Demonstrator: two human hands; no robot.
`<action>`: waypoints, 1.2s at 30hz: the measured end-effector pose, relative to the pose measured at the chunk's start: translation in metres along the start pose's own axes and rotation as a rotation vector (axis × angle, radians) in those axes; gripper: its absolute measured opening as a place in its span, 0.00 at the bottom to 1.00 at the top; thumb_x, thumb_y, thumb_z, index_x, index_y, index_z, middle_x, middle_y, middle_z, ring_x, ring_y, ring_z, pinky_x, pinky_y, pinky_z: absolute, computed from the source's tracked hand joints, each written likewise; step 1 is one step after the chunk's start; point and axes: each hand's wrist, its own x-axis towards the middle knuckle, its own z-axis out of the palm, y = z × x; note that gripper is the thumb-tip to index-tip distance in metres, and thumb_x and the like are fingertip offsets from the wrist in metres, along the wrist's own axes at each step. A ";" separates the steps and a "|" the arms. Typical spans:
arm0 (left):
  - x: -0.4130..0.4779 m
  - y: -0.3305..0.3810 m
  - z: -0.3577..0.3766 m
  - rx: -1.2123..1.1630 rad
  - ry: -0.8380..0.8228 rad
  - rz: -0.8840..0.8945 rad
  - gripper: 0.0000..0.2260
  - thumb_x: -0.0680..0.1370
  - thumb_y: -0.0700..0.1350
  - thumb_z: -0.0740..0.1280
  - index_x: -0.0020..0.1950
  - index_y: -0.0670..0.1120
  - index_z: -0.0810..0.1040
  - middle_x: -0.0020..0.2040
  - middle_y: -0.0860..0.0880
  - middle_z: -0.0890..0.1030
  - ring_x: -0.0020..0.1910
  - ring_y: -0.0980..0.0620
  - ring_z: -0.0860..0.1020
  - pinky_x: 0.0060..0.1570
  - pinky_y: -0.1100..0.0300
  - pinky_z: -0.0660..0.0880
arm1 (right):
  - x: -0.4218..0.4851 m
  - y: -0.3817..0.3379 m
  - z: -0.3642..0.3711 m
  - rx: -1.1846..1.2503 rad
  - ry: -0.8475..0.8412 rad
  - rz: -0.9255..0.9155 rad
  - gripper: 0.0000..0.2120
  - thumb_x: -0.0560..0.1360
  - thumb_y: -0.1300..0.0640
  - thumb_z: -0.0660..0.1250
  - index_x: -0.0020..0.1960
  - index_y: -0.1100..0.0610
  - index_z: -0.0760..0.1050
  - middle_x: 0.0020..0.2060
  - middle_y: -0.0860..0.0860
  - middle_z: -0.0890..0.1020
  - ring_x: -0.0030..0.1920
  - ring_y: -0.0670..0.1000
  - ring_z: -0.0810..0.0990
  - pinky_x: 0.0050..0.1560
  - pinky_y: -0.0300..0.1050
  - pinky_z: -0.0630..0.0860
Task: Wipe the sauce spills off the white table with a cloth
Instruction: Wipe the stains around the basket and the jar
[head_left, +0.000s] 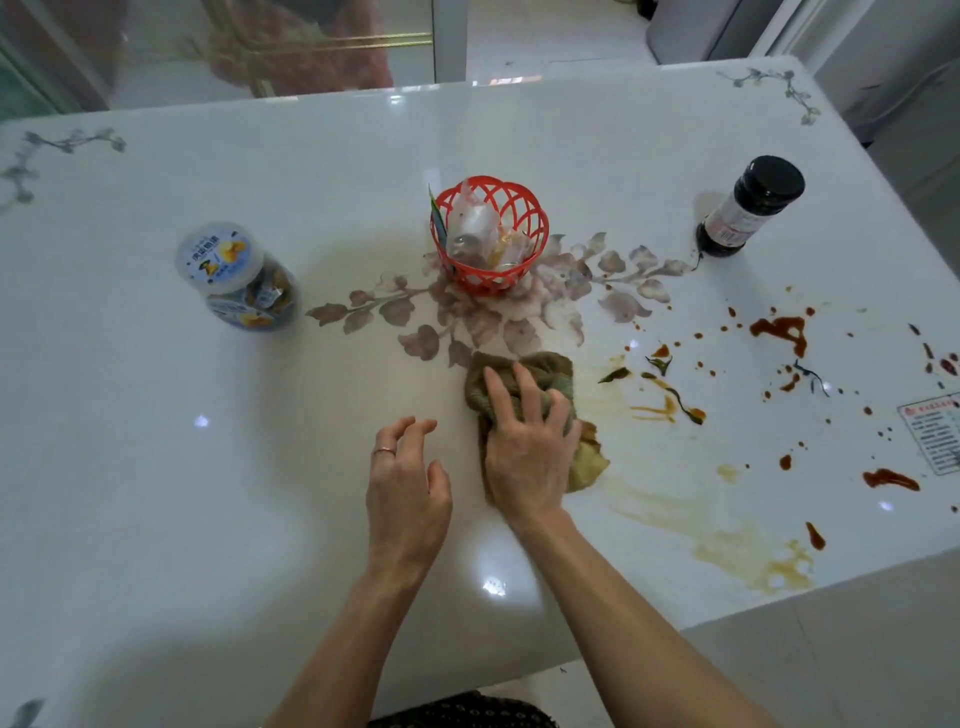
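**Cloth pressed to the desk at the edge of the sauce mess**

Head view: The red basket (535, 228) stands near the middle of the white desk (156, 441), on a printed flower pattern (467, 317), with clear packets inside it.

The cloth (550, 370), olive-brown and bunched, lies on the desk on the person's side of the basket and slightly to its right. It touches the near edge of the flower pattern. The right hand (524, 447) lies on top of it with fingers spread, pressing it onto the surface. Part of the cloth sticks out beyond the hand on the right, where it looks stained.

The left hand (408, 483) is just left of the cloth, also on the person's side of the basket. Its fingers are loosely curled and hold nothing, and one of them wears a ring (383, 451). Whether the hand touches the desk cannot be told.

The sauce spills (782, 330) lie to the right of the basket and nearer the person: dark red-brown blobs and drops scattered towards the desk's right edge, with a few greenish scraps among them. Pale brown smears (737, 551) run from beside the cloth towards the desk's near right edge.

A dark bottle (750, 208) with a black cap stands well to the basket's right. A jar (236, 275) with a white printed lid stands well to its left. A printed sticker (932, 436) sits far right of the basket, at the frame's edge.
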 end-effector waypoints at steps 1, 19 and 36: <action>0.002 0.000 -0.001 0.001 0.005 0.000 0.19 0.73 0.33 0.64 0.64 0.42 0.74 0.64 0.43 0.71 0.64 0.48 0.71 0.62 0.64 0.64 | 0.006 -0.006 0.002 0.002 -0.003 -0.046 0.24 0.76 0.55 0.62 0.72 0.46 0.72 0.70 0.52 0.73 0.57 0.62 0.73 0.48 0.57 0.73; 0.019 -0.009 -0.011 -0.008 0.034 -0.035 0.19 0.73 0.32 0.63 0.63 0.42 0.75 0.63 0.42 0.72 0.63 0.46 0.72 0.60 0.66 0.62 | 0.011 -0.027 -0.007 -0.012 -0.174 0.117 0.28 0.71 0.45 0.68 0.71 0.47 0.73 0.68 0.53 0.74 0.55 0.60 0.71 0.50 0.55 0.74; 0.013 -0.017 -0.018 0.004 0.060 -0.078 0.19 0.72 0.30 0.61 0.61 0.41 0.76 0.60 0.41 0.73 0.59 0.45 0.74 0.56 0.70 0.61 | -0.069 0.016 -0.016 -0.063 -0.118 0.196 0.28 0.75 0.40 0.58 0.72 0.48 0.72 0.72 0.53 0.70 0.62 0.62 0.70 0.49 0.59 0.70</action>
